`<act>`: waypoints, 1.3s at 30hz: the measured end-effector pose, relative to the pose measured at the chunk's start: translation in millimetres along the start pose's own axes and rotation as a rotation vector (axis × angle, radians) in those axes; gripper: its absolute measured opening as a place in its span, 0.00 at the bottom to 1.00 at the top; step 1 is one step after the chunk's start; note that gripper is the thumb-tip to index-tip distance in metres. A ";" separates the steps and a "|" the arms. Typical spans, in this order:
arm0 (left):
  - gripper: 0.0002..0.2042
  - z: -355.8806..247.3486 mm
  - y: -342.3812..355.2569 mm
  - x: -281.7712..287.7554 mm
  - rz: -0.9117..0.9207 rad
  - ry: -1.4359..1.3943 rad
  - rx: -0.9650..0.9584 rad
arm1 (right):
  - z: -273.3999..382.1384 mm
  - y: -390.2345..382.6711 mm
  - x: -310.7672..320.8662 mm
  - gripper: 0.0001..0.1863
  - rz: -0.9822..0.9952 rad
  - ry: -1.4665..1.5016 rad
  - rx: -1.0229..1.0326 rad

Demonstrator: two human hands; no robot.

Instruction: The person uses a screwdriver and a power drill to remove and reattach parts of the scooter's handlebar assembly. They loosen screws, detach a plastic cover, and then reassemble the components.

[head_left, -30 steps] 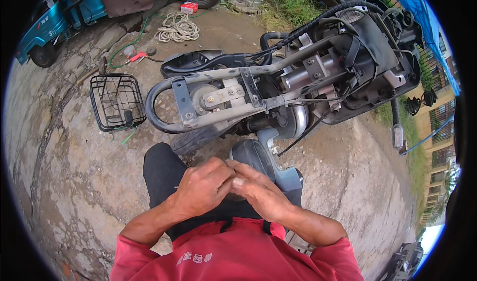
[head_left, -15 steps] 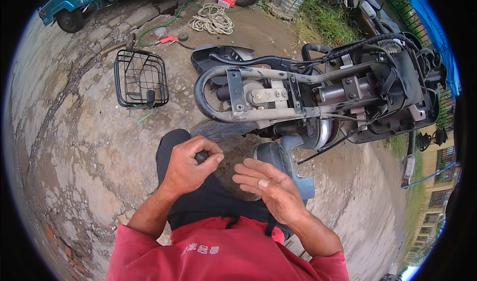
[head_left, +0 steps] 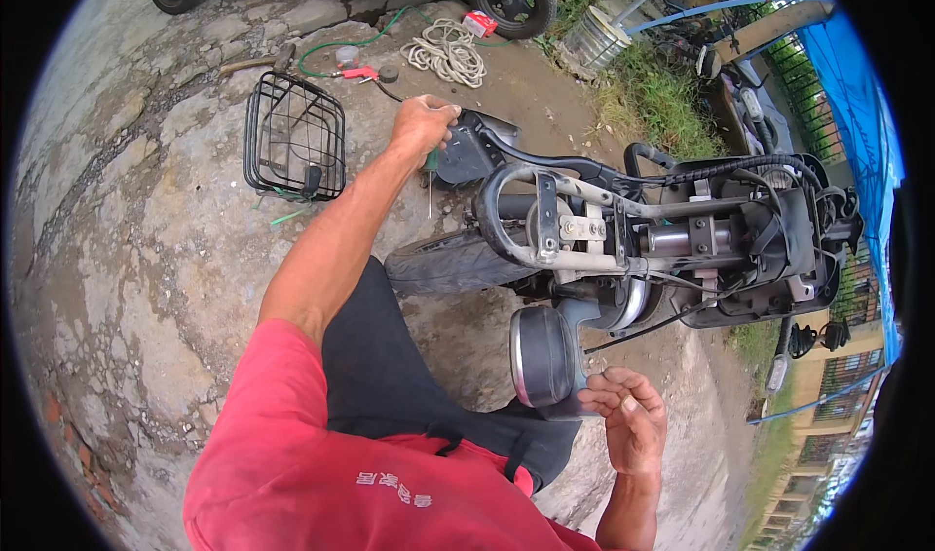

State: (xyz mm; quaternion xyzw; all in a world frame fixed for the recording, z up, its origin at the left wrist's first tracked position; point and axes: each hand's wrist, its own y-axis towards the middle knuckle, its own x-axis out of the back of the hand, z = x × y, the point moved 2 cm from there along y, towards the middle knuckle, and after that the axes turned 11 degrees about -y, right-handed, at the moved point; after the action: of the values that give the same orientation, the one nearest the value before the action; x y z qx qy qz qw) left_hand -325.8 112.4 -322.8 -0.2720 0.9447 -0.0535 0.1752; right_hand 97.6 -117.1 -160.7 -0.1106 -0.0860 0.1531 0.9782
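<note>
My left hand (head_left: 426, 127) reaches far forward, its fingers closed around a screwdriver. The screwdriver's green handle (head_left: 431, 161) shows below the fist, and its thin shaft points down. Beside that hand lies a dark plastic fender piece (head_left: 466, 152) at the tail of the partly stripped scooter (head_left: 623, 225). Close to my right leg, my right hand (head_left: 635, 419) is raised with fingers half bent and apart from the thumb; nothing shows in it. Next to its fingertips is a rounded black seat-like part (head_left: 543, 356) with a silver edge, joined to a grey-blue panel.
A black wire basket (head_left: 295, 137) stands on the rough ground to the left. Farther off are a hammer (head_left: 255, 64), a red air gun (head_left: 358, 73) on a green hose, a coiled rope (head_left: 446, 52) and a red box (head_left: 479, 24). The scooter's rear tyre (head_left: 448, 264) lies before my knees.
My left hand has moved from near my lap forward to the fender piece. My right hand has shifted right and its fingers have curled. The view has also turned.
</note>
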 end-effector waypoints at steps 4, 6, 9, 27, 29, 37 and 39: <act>0.08 17.3 -1.6 19.1 0.018 -0.247 0.010 | 16.3 -20.9 45.7 0.24 -0.165 -0.169 0.101; 0.08 32.7 -0.3 41.5 -0.030 -0.465 0.062 | 29.6 -23.2 67.5 0.23 -0.222 -0.267 0.148; 0.07 53.1 -0.8 68.5 -0.072 -0.752 0.104 | 64.2 -28.7 93.6 0.22 -0.409 -0.431 0.252; 0.12 58.2 -67.3 109.9 -0.140 -0.907 -0.013 | 210.0 40.1 174.5 0.25 -0.967 -1.305 0.489; 0.13 56.7 -71.7 114.9 -0.151 -0.721 -0.030 | 213.5 46.9 174.3 0.23 -0.955 -1.357 0.526; 0.14 118.2 -72.3 155.3 -0.304 -0.847 0.183 | 248.0 75.8 207.8 0.29 -1.083 -1.467 0.570; 0.13 136.1 -68.0 171.5 -0.249 -0.916 0.166 | 253.1 85.4 208.1 0.29 -1.065 -1.379 0.547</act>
State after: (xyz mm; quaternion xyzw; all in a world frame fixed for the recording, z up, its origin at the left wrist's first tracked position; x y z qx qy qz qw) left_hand -378.7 -37.3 -488.2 -0.3638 0.7231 -0.0240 0.5867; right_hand 217.8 76.7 89.6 0.2957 -0.6519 -0.2715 0.6433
